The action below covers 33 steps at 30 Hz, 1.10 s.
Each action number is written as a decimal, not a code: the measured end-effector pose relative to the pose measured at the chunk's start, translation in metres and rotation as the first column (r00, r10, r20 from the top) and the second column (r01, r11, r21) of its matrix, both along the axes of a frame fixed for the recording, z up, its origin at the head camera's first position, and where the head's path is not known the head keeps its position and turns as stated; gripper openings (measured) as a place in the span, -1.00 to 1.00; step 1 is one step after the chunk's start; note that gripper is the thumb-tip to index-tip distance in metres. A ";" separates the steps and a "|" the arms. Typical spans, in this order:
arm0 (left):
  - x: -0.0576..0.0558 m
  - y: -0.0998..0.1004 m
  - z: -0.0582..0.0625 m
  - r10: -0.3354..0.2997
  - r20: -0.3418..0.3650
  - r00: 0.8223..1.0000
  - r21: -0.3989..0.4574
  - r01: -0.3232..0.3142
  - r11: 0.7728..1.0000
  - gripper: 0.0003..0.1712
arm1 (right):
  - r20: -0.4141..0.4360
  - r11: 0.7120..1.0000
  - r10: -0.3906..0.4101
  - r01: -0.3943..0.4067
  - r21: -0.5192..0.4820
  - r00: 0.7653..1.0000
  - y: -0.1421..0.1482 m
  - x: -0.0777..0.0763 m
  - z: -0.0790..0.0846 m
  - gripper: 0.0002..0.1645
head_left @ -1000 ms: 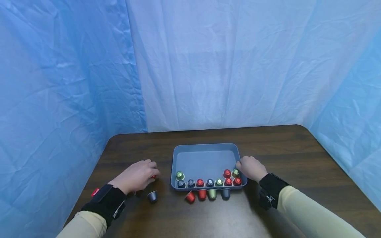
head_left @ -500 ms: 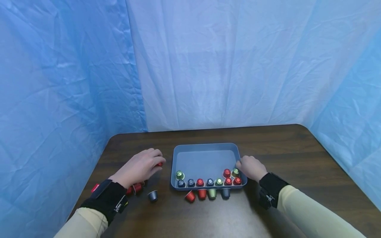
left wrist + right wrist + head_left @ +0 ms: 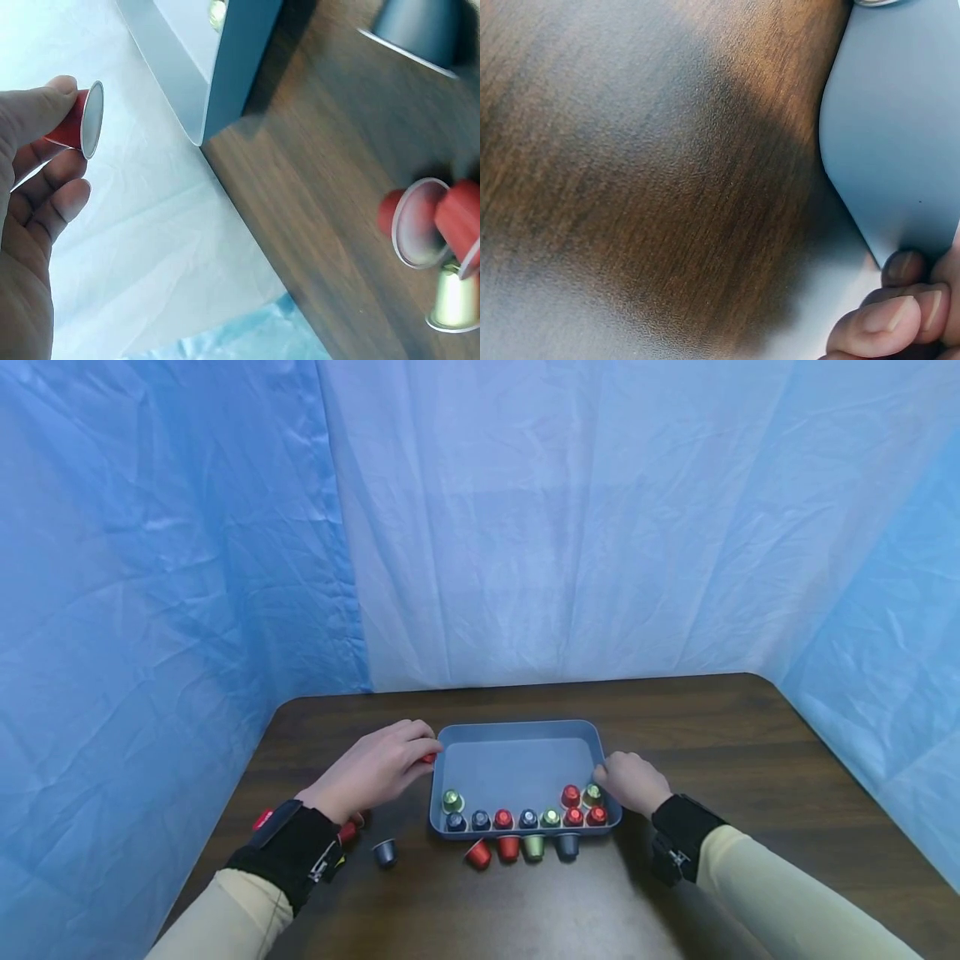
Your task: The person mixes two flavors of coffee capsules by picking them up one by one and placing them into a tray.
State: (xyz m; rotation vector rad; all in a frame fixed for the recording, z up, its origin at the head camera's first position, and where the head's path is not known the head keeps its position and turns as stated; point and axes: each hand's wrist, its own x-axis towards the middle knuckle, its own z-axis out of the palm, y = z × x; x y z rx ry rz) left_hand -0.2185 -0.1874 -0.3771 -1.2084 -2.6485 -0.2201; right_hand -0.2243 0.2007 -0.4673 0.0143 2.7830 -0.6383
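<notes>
In the head view my left hand is at the left wall of a grey-blue tray. It pinches a red coffee capsule between thumb and fingers, the silvery lid turned outward in the left wrist view. The tray holds a front row of blue, red and green capsules, lids down, with a green capsule behind at left. Behind the row at right stand a red capsule and another green capsule. My right hand grips the tray's right rim, its fingers curled against the wall in the right wrist view.
Along the tray's front edge lie a tilted red capsule, another red one, a green one and a dark blue one. A second dark blue capsule lies left of the tray. Red capsules lie near my left wrist.
My left hand has carried the red capsule away and to the right, up to the tray, uncovering red capsules near its wrist. My right hand stays at the rim.
</notes>
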 end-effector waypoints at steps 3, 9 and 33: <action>-0.001 0.006 0.002 -0.019 0.010 1.000 0.008 0.019 1.000 -0.62 | -0.001 1.000 0.002 -0.002 0.002 1.000 0.000 0.000 0.000 -0.62; -0.001 0.020 0.004 -0.032 0.044 0.999 0.006 0.032 0.999 -0.64 | -0.004 1.000 0.008 -0.008 0.002 1.000 0.001 0.000 0.001 -0.63; -0.007 0.059 -0.010 -0.128 0.059 0.990 -0.014 0.129 0.992 -0.69 | -0.012 1.000 0.003 -0.003 0.000 1.000 0.001 -0.001 0.002 -0.61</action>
